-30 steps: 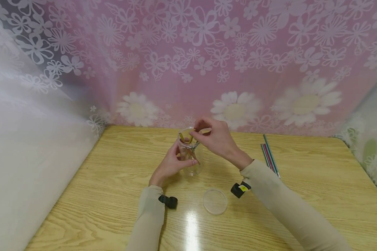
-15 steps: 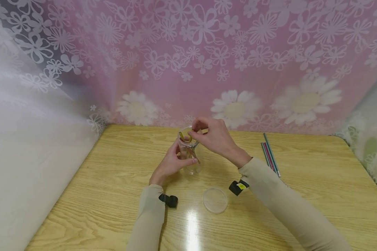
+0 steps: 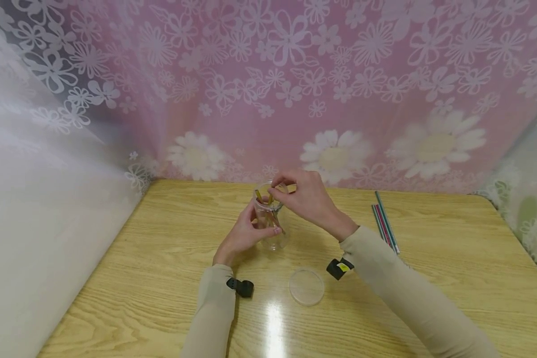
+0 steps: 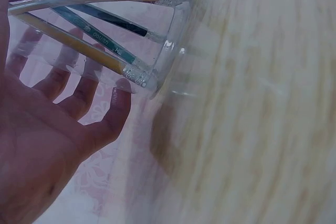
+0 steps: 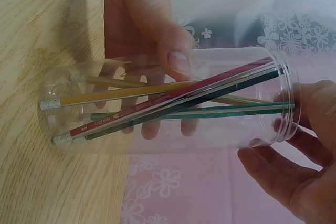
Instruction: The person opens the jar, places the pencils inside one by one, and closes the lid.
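A clear plastic jar (image 3: pixel 274 242) stands on the table, gripped around its side by my left hand (image 3: pixel 242 235). At the jar's mouth, my right hand (image 3: pixel 305 197) pinches the upper end of a yellow pencil (image 3: pixel 270 199) between thumb and fingers. Inside the jar, the right wrist view shows a red pencil (image 5: pixel 105 123), a dark green pencil (image 5: pixel 210 98), a green pencil (image 5: pixel 241 109) and yellow pencils (image 5: pixel 94 98) leaning across one another, eraser ends at the bottom. In the left wrist view, my left fingers (image 4: pixel 113 114) curve behind the jar's wall.
A clear round lid (image 3: pixel 306 287) lies on the wooden table (image 3: pixel 152 278) in front of the jar. To the right lie green and red pencils (image 3: pixel 383 221) side by side. A pink floral curtain (image 3: pixel 250 99) hangs behind the table's back edge.
My right hand has shifted slightly left, and the yellow pencil it pinches sits a little lower in the jar. My left hand and the jar have stayed in place.
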Motion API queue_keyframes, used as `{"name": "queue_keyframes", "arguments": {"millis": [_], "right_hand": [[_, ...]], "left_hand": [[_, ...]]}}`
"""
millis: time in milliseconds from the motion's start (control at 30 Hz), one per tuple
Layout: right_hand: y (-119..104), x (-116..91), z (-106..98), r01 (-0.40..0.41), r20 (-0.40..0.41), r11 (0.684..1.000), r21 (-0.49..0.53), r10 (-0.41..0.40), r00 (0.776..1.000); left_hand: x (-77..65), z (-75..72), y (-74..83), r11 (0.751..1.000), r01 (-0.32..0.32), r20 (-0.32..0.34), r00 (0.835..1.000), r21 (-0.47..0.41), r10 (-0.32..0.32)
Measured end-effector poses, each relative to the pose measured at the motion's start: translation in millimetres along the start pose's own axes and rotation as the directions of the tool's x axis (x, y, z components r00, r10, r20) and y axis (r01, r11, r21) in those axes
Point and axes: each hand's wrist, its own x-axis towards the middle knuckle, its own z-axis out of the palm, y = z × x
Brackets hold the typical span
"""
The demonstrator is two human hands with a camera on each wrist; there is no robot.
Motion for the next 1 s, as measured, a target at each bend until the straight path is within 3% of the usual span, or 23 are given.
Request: {"name": "queue_keyframes", "arguments": {"millis": [267,500,733,1000], "right_hand": [[4.7,1.6,-0.6,0.038,-0.055,0.999,-0.003,-0.038,0.998],[9.0,1.3,-3.7,-0.071,-0.007,0.997,0.025,0.071,0.997],[10.8,-4.9,-9.9,-0.128,-0.020,0.986,0.102,0.131,0.991],[19.4,-19.8,-26.5,-0.175,-0.047,0.979,0.108,0.181,0.982]], "left_hand": [[1.3,0.7,-0.7,1.000,-0.011,-0.007,1.000,0.002,0.011],[1.2,1.3,0.6,1.000,-0.005,0.003,1.000,-0.015,0.005],[1.6,2.1,1.3,0.999,-0.035,0.001,0.999,-0.033,0.035],[2.7,1.8,-1.2,0.999,-0.034,0.000,0.999,-0.034,0.034]]}}
